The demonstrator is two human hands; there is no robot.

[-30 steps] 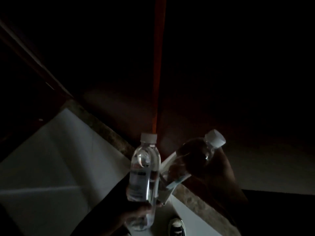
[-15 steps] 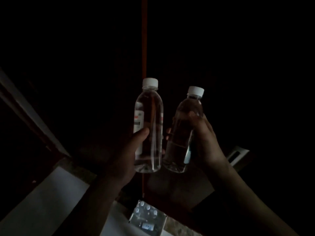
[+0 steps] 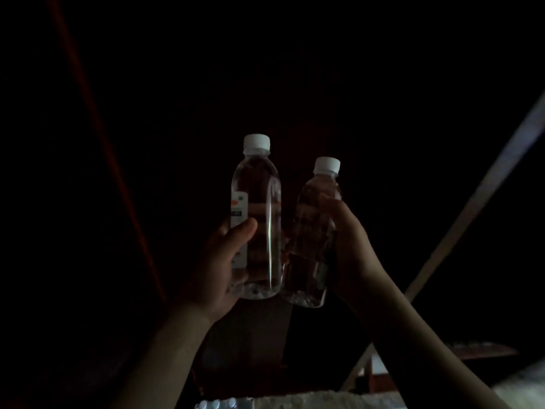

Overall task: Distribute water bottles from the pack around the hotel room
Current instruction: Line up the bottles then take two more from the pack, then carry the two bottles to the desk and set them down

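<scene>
The room is very dark. My left hand (image 3: 224,261) grips a clear water bottle (image 3: 259,208) with a white cap and a white label, held upright in the middle of the view. Right beside it, my right hand (image 3: 351,249) grips a second clear water bottle (image 3: 315,231) with a white cap, tilted slightly left; the two bottles touch near their bases. The white caps of the bottle pack (image 3: 222,403) show at the bottom edge, below my left forearm.
A thin reddish edge (image 3: 97,122) runs diagonally at the left. A pale slanted bar (image 3: 483,196) crosses the right side. A light surface (image 3: 324,399) lies along the bottom, with a dark ledge (image 3: 483,349) at the lower right. Everything else is black.
Both hands have raised the bottles from low in the view to upright at the centre. The view has swung right; the reddish edge has shifted to the left.
</scene>
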